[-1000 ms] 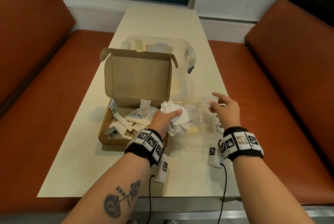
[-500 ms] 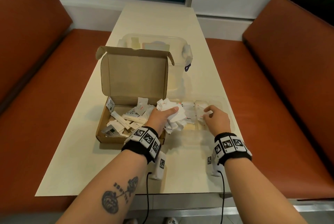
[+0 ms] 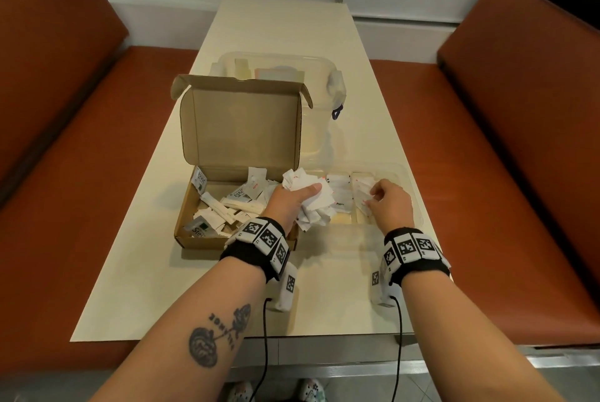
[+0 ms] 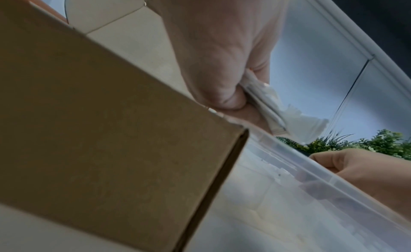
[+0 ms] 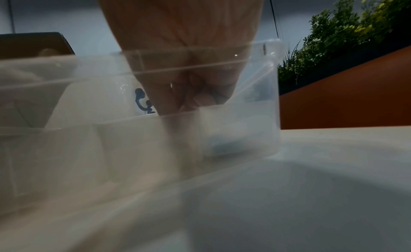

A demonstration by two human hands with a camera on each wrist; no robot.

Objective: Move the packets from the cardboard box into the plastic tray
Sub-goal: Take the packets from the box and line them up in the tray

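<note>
While the left hand (image 3: 289, 203) clutches a bunch of small white paper packets (image 3: 313, 206) beside the open brown cardboard box (image 3: 207, 239), the right hand (image 3: 388, 203) reaches into the clear plastic tray (image 3: 410, 193). Its curled fingers (image 3: 373, 190) pinch one packet there.

Head view looks down — both wrist views sit low, sharing the plastic tray (image 3: 410, 193).

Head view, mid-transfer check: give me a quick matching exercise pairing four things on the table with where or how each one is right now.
Things:
1. brown cardboard box
2. clear plastic tray
3. bunch of white paper packets
4. lidded clear plastic container

States:
A. gripped by the left hand
B. behind the box's raised lid
C. right hand reaching into it
D. lid open, packets left inside

Pairs: 1-D, 2-C, 3-A, 4-B
</note>
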